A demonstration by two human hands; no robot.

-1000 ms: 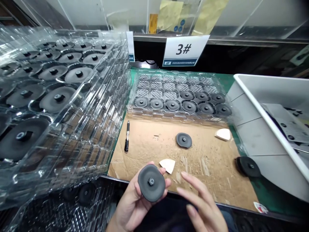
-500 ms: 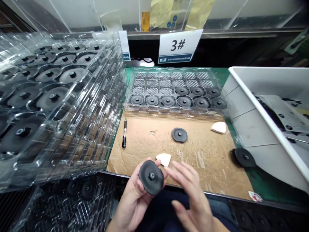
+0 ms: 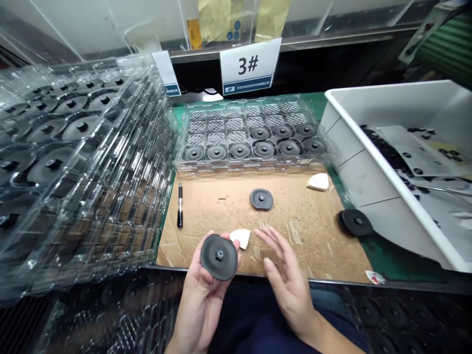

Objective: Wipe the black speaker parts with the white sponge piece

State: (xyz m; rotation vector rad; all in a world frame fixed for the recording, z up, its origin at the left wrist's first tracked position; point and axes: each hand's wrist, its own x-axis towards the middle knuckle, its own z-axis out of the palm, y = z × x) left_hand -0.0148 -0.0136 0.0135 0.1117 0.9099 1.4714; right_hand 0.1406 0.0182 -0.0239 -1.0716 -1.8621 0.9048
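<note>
My left hand [image 3: 201,300] grips a round black disc [image 3: 211,268] with a small raised hub at its centre, tilted toward me above the front edge of the cardboard. Fingers apart and with nothing in them, my right hand [image 3: 289,285] hovers to the right of that disc. A white wedge-shaped piece [image 3: 241,238] lies just behind the held disc. Another black disc [image 3: 261,198] rests on the cardboard [image 3: 221,214] farther back. Behind it, a clear plastic tray [image 3: 254,164] carries several similar discs in its front rows.
At left rises a tall stack of disc-filled clear trays [image 3: 121,172]. A black pen [image 3: 180,206] lies beside it. At right stand a white bin [image 3: 354,162] with dark parts inside, a second white wedge [image 3: 318,182] and black discs [image 3: 357,222]. A "3#" sign [image 3: 250,66] hangs behind.
My right hand has moved away from the held disc, and a gap now separates them. The disc stays in my left hand. The whole view has shifted to the right.
</note>
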